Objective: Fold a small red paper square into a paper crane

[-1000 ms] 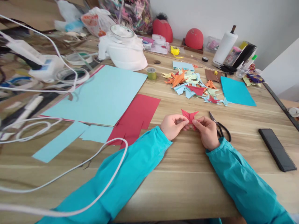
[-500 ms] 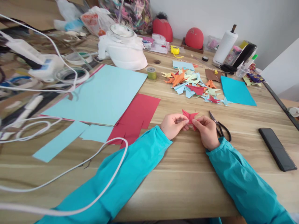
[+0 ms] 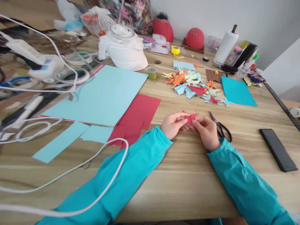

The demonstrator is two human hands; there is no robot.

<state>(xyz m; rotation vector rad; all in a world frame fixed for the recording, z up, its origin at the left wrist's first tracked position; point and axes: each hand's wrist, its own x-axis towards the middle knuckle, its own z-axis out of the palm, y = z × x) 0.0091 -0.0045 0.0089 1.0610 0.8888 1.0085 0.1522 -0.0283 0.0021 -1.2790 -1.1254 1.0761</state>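
Between both hands, just above the table, is a small red origami crane (image 3: 191, 118) with pointed tips sticking up. My left hand (image 3: 173, 125) pinches its left side between thumb and fingers. Its right side is pinched by my right hand (image 3: 206, 130), thumb on the near face. Fingers cover the lower part of the paper. Black-handled scissors (image 3: 221, 128) lie right beside my right hand. Beyond the hands sits a pile of folded paper cranes (image 3: 192, 82) in orange, blue, green and red.
Red paper sheets (image 3: 145, 107) and a large light-blue sheet (image 3: 100, 93) lie to the left. A white cable (image 3: 117, 175) loops over my left sleeve. At right are a phone (image 3: 278, 150) and a turquoise paper stack (image 3: 239, 91). A thread spool (image 3: 152, 73) stands behind.
The upper left part of the red paper has folded down toward me, so its left tip shows less. Both hands stay in nearly the same place, still pinching it.
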